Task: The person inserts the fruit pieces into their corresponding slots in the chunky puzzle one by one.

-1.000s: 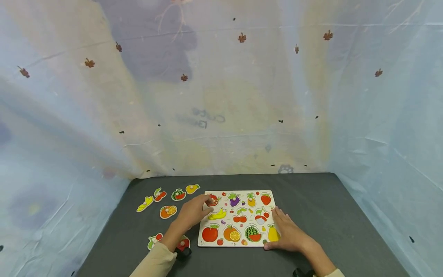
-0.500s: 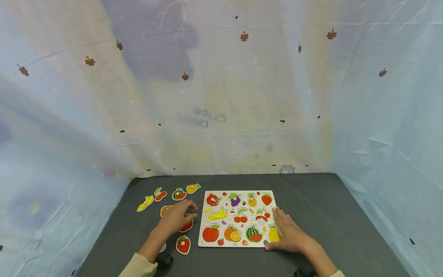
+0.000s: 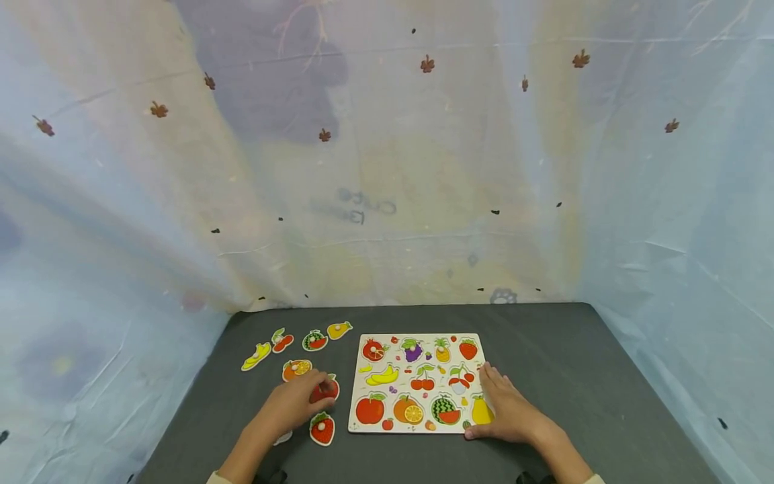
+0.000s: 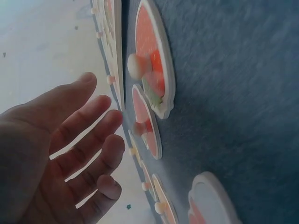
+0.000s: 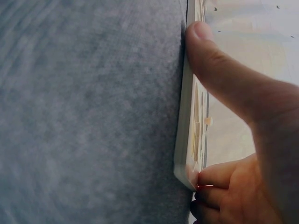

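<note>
My left hand (image 3: 297, 402) hovers over a red apple-like puzzle piece (image 3: 330, 390), partly covering it. In the left wrist view its fingers (image 4: 88, 121) are loosely bent and spread, with nothing between them. A knobbed strawberry piece (image 3: 322, 429) lies just nearer to me. The white fruit puzzle board (image 3: 357, 430) sits flat to the right, with a pomegranate (image 3: 372, 349), grapes (image 3: 412, 350) and a pineapple (image 3: 442, 350) along its far row. My right hand (image 3: 510, 411) rests against the board's near right corner, thumb along the front edge and straight fingers along the side.
Loose banana (image 3: 255, 356), cherry (image 3: 281, 341), watermelon (image 3: 314, 341), pear (image 3: 339, 329) and orange (image 3: 296, 370) pieces lie left of the board on the dark table (image 3: 556, 356). Another piece (image 3: 283, 438) is mostly hidden by the left forearm. A patterned curtain (image 3: 387, 168) surrounds the table.
The left hand has moved left from the board's pomegranate to the loose pieces, then slightly down to the red piece. The right hand has stayed at the board's corner.
</note>
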Demonstrator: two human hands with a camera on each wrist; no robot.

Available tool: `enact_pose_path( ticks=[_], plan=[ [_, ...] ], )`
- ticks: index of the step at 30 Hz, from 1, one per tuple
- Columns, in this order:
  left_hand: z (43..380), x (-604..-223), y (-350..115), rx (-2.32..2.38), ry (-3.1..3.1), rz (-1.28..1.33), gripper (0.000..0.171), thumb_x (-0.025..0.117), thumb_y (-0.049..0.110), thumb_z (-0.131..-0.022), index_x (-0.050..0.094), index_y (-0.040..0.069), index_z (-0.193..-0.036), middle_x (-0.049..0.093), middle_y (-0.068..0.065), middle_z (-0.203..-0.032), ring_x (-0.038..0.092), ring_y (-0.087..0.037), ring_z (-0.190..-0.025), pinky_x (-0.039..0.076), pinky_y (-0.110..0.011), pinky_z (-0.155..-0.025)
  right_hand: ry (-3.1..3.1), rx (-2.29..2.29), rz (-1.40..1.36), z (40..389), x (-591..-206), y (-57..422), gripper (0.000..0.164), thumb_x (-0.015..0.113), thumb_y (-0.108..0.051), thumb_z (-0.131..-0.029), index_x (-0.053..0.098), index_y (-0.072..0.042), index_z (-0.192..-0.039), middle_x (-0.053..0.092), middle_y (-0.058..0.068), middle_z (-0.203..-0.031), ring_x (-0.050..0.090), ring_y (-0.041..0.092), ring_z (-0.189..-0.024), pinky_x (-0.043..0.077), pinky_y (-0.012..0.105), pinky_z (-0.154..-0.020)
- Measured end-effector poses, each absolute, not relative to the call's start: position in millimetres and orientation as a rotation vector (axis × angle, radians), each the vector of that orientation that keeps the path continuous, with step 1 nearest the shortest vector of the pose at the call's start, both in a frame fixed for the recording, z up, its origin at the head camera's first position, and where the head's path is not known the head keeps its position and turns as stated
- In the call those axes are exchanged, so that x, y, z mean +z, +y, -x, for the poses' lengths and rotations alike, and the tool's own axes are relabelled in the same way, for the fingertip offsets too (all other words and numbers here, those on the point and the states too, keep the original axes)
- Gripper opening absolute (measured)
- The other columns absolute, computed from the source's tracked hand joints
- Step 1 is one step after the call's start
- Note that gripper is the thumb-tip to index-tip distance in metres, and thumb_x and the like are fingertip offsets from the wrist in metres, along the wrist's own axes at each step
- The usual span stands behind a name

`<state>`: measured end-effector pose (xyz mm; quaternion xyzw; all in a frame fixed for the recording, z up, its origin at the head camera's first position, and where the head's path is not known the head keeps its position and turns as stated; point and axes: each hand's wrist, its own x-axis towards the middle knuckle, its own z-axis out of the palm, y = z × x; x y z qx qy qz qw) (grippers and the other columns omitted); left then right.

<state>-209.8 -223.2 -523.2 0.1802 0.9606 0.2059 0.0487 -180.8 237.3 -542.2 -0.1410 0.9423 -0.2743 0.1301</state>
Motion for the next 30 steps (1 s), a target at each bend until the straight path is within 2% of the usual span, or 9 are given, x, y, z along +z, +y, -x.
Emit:
enact_pose_path(
  ticks=[9, 15, 23, 30],
  plan=[
    [196, -520, -225, 0.590, 2.950, -0.616, 0.027, 0.086, 0.043, -0.091, 0.068, 0.027, -0.103, 0.061, 0.014, -0.095, 0.059, -0.003, -0.082, 0.053, -0.035, -0.072, 2.738, -0.823, 0.417, 181, -542, 240, 0.140, 0.093, -0.062, -0.074, 0.017, 0.014, -0.164, 0.011, 0.035, -0.173, 0.015, 0.051, -0.161, 0.012, 0.066, -0.127],
    [185, -517, -225, 0.575, 2.883, -0.636, 0.030, 0.088, 0.047, -0.088, 0.067, 0.029, -0.099, 0.064, 0.015, -0.093, 0.060, -0.004, -0.082, 0.050, -0.037, -0.070, 2.739, -0.815, 0.423, 181, -547, 240, 0.140, 0.093, -0.062, -0.074, 0.018, 0.014, -0.164, 0.013, 0.034, -0.173, 0.017, 0.051, -0.161, 0.013, 0.066, -0.127],
    [179, -518, -228, 0.511, 2.872, -0.607, 0.033, 0.091, 0.043, -0.085, 0.065, 0.028, -0.096, 0.058, 0.015, -0.087, 0.051, -0.001, -0.076, 0.046, -0.036, -0.068, 2.733, -0.816, 0.424, 181, -548, 241, 0.139, 0.093, -0.062, -0.074, 0.018, 0.014, -0.164, 0.013, 0.034, -0.173, 0.017, 0.050, -0.161, 0.013, 0.066, -0.127],
    [173, -516, -228, 0.526, 2.856, -0.531, 0.030, 0.091, 0.037, -0.087, 0.063, 0.027, -0.094, 0.057, 0.012, -0.086, 0.049, -0.002, -0.074, 0.043, -0.037, -0.067, 2.744, -0.792, 0.414, 184, -547, 239, 0.140, 0.093, -0.063, -0.073, 0.019, 0.012, -0.165, 0.013, 0.033, -0.174, 0.017, 0.049, -0.161, 0.014, 0.065, -0.128]
  ],
)
